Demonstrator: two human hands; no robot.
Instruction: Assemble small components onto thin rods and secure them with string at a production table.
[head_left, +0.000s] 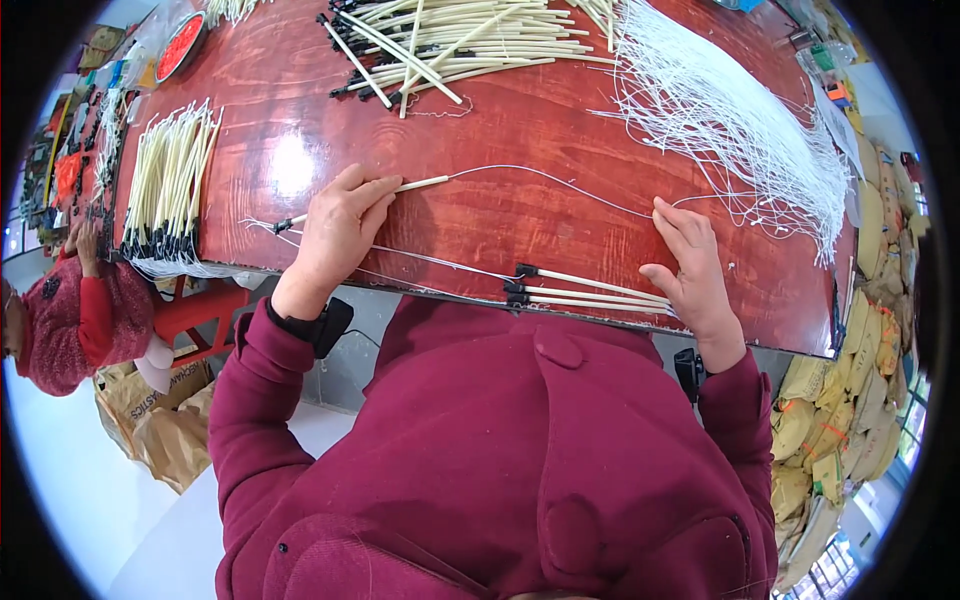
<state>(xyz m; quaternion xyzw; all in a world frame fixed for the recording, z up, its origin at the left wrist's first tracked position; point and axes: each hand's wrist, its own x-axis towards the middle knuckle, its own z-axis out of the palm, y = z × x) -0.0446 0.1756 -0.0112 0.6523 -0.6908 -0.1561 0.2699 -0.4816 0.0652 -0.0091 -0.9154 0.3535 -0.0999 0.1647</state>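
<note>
My left hand (345,218) is closed around a slim cream plastic tube (424,184), whose black end sticks out on the left with loose white string ends. From the tube's right tip a white string (560,183) runs in a loose curve to my right hand (690,250). That hand lies over the table with fingers stretched and thumb apart, its fingertips at the string; whether they press on it is hidden. Just left of the right hand, a few cream tubes (590,292) with black ends lie along the table's near edge. Another string stretch (440,261) passes between the left hand and these.
A pile of cream tubes (480,45) lies at the far middle of the red table (500,135). White strings (740,110) spread at far right, finished-looking tubes (172,180) at left. A red-filled bowl (180,48) stands far left. Another person (80,310) sits left; sacks (840,400) are stacked right.
</note>
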